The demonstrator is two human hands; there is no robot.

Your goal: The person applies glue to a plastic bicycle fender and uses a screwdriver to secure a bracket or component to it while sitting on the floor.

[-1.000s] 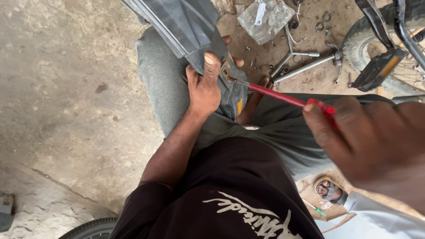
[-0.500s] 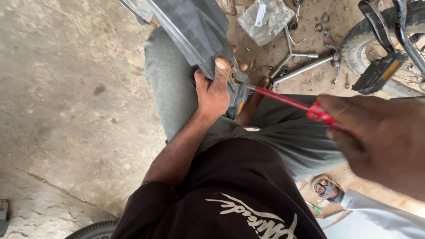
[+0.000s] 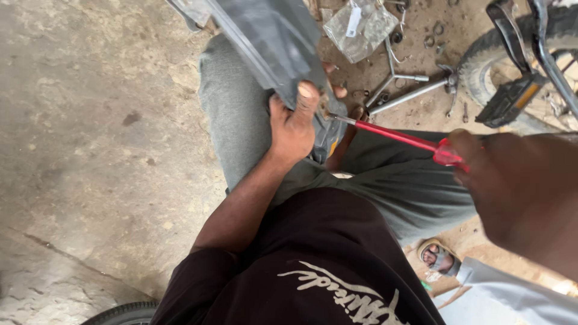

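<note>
My left hand (image 3: 293,127) clamps grey mudguard (image 3: 271,42) on knee, thumb shifted higher. Right hand (image 3: 518,192) grips red screwdriver (image 3: 397,136), tip now at bracket; pressure steadier.

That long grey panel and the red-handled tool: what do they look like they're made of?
Grey panel: probably moulded plastic, by its smooth, dull sheen and thin ridged edge. Screwdriver: translucent red handle, likely hard plastic; its bare tip looks like metal.
</note>
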